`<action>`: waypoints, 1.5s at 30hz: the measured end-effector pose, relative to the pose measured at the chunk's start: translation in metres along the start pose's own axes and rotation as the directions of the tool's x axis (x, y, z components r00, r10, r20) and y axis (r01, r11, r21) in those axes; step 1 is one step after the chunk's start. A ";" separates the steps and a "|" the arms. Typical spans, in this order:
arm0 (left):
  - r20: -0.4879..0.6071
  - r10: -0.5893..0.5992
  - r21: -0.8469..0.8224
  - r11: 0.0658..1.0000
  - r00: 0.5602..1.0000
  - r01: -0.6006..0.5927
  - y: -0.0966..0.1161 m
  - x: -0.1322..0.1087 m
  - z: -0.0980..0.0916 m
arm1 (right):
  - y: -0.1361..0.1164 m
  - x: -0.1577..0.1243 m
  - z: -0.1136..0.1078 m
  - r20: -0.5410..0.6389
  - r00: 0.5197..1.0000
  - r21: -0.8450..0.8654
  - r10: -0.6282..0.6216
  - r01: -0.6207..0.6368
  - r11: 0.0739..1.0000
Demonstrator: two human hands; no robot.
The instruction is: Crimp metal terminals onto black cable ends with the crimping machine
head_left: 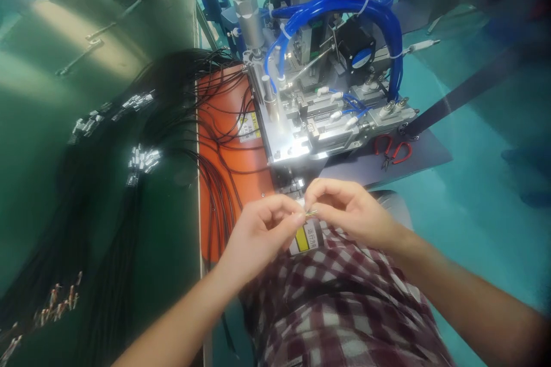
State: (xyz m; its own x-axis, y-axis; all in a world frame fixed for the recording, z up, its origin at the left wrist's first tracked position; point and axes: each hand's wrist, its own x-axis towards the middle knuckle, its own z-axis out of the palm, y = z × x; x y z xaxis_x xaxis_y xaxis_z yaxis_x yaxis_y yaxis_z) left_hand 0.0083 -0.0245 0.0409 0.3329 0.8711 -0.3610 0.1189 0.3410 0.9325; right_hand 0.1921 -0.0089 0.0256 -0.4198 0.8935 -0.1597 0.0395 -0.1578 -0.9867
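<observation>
Both of my hands meet in front of my body, at the near end of a metal machine. Between their fingertips shows a short stretch of thin yellow-green wire. My left hand is closed in a pinch at the wire's left end. My right hand pinches it from the other side, thumb against forefinger. What lies inside the fingertips is mostly hidden. Just below the hands is a yellow, black and white label with printed characters.
Left of the machine, black cables run across an orange plate. Bundles with shiny metal ends lie on the green surface. Red-handled pliers rest on the grey base at right. Thick blue tubing arches over the machine.
</observation>
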 end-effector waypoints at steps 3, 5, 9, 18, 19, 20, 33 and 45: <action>0.031 -0.071 0.022 0.997 0.997 0.071 0.000 0.001 -0.003 | 0.001 0.001 -0.001 0.030 0.992 -0.179 -0.125 0.129 0.976; 0.027 -0.091 0.031 0.995 0.995 0.090 -0.001 0.001 -0.004 | 0.001 0.002 -0.001 0.042 0.981 -0.275 -0.190 0.194 0.942; -0.036 -0.098 -0.005 0.995 0.995 0.098 -0.004 0.001 0.000 | -0.001 0.000 0.003 0.004 0.979 -0.393 -0.204 0.189 0.900; -0.137 -0.047 -0.043 0.998 0.989 0.041 -0.010 0.001 0.004 | -0.002 -0.002 0.011 -0.070 0.967 -0.447 -0.245 0.189 0.874; -0.133 -0.048 -0.042 0.998 0.990 0.043 -0.010 0.001 0.004 | -0.002 -0.001 0.009 -0.054 0.965 -0.451 -0.257 0.206 0.868; -0.130 -0.048 -0.040 0.998 0.990 0.044 -0.011 0.001 0.004 | -0.003 -0.001 0.008 -0.036 0.963 -0.455 -0.266 0.221 0.863; -0.237 -0.126 -0.194 0.978 0.963 0.080 -0.008 -0.002 0.007 | 0.005 -0.004 0.018 -0.259 0.961 -0.252 -0.094 0.027 0.967; -0.246 -0.124 -0.226 0.972 0.961 0.068 -0.012 0.000 0.006 | 0.008 -0.001 0.030 -0.281 0.959 -0.068 0.040 -0.061 0.996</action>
State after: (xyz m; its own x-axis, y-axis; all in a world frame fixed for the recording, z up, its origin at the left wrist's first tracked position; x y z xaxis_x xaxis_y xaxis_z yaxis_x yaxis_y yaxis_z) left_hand 0.0126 -0.0305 0.0298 0.0754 0.8819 -0.4653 -0.0736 0.4703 0.8794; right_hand 0.1654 -0.0238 0.0192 -0.1466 0.9685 -0.2012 0.1266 -0.1834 -0.9749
